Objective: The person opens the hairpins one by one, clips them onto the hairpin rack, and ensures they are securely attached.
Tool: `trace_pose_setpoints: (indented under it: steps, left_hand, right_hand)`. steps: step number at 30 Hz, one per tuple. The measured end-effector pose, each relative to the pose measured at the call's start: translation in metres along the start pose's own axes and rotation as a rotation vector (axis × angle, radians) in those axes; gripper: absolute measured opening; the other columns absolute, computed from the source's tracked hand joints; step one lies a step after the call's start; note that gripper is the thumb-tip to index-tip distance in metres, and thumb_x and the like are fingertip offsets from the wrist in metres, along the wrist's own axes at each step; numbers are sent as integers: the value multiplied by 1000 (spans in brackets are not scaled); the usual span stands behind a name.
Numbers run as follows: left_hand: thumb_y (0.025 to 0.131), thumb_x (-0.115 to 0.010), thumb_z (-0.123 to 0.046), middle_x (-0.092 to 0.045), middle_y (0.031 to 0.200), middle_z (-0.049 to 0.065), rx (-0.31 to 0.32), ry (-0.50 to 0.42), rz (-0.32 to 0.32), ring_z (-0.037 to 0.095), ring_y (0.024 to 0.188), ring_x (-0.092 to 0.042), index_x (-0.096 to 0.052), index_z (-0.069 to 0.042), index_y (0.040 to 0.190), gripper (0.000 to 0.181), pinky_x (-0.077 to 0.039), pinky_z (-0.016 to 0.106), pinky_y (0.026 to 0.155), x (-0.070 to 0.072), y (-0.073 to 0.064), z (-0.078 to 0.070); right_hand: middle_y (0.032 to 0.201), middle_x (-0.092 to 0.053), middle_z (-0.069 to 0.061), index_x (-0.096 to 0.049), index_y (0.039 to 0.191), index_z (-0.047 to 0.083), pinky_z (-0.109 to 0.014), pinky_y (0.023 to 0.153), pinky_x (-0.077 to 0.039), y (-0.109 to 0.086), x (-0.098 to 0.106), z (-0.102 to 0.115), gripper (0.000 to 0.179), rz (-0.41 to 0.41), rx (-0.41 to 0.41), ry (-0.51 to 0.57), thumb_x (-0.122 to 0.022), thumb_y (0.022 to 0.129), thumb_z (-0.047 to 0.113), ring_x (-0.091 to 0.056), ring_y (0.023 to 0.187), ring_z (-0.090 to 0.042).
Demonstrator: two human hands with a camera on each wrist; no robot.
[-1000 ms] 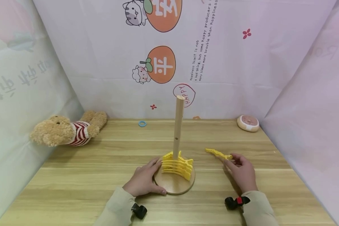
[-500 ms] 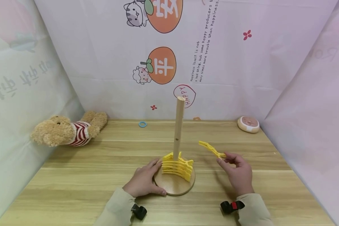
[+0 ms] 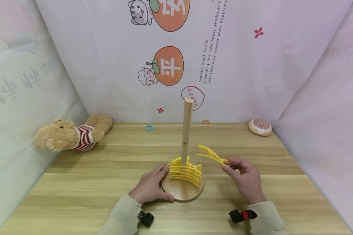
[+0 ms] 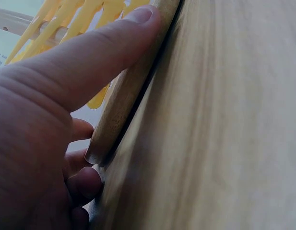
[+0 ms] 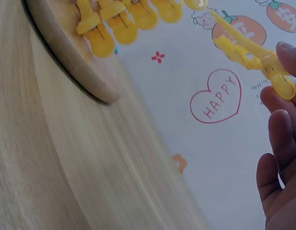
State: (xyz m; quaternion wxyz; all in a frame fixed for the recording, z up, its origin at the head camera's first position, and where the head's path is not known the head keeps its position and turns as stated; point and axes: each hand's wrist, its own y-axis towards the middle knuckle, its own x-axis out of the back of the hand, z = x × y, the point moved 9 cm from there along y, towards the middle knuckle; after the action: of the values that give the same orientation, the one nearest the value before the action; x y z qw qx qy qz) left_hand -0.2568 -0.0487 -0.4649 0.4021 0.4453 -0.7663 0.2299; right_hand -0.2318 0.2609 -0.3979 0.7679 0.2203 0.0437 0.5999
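A round wooden stand (image 3: 176, 192) with an upright wooden post (image 3: 186, 130) is on the table. Several yellow alligator hair clips (image 3: 184, 174) are stacked around the foot of the post. My left hand (image 3: 150, 186) holds the stand's base by its left side; in the left wrist view its thumb (image 4: 104, 52) lies along the rim. Right of the post, my right hand (image 3: 248, 178) pinches another yellow alligator hair clip (image 3: 211, 154) by its tail end, above the table. That clip's two arms are spread apart and point left towards the post.
A plush bear (image 3: 73, 133) in a striped top lies at the left back. Near the back edge are a small blue ring (image 3: 149, 128) and, at the right, a round pink-and-white object (image 3: 260, 127). Printed cloth (image 3: 232, 98) walls off the table (image 3: 106, 195) behind and at both sides.
My right hand has lifted its hair clip from the table and moved left towards the post. The clip's arms, together before, are now apart. My left hand stays on the base.
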Motion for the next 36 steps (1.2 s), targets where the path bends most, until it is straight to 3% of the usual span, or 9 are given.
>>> trace_pose_setpoints:
  steps: [4, 11, 19, 26, 36]
  left_hand:
    - [63, -83, -69, -27, 164, 11, -1, 8, -8, 37, 142, -38, -33, -15, 158, 120, -35, 54, 99, 2, 0, 0]
    - [64, -83, -70, -27, 164, 11, -6, 21, -9, 37, 142, -38, -34, -14, 158, 120, -35, 57, 101, 2, 1, 0]
    - [75, -72, -72, -27, 164, 10, 32, 12, 3, 36, 145, -33, -35, -12, 157, 109, -30, 61, 108, -3, 1, -3]
    - [69, -80, -69, -34, 161, 10, 70, -15, -46, 31, 142, -39, -37, -13, 156, 112, -32, 62, 105, 0, 2, 2]
    - [67, -82, -68, -35, 159, 9, 79, 10, -28, 30, 140, -43, -35, -11, 157, 117, -34, 62, 105, 0, 8, 1]
  right_hand:
    - [96, -73, 2, -72, 108, -5, -20, 72, -54, -1, -9, 7, 25, 54, 31, 16, -79, 85, 1, -62, 81, -10]
    - [97, -72, -2, -74, 106, 0, -22, 72, -55, -3, -20, 10, 24, 86, 4, 13, -81, 84, 5, -61, 81, -13]
    - [98, -73, -2, -74, 105, 1, -23, 73, -55, -10, -29, 12, 23, 110, -2, 33, -81, 83, 3, -60, 81, -14]
    - [95, -73, -6, -76, 104, 3, -22, 78, -52, -18, -49, 16, 25, 123, 7, 47, -84, 80, 5, -61, 84, -16]
    - [95, -72, -11, -78, 103, 10, -22, 76, -52, -17, -54, 21, 26, 90, -44, -16, -87, 79, 15, -60, 92, -15]
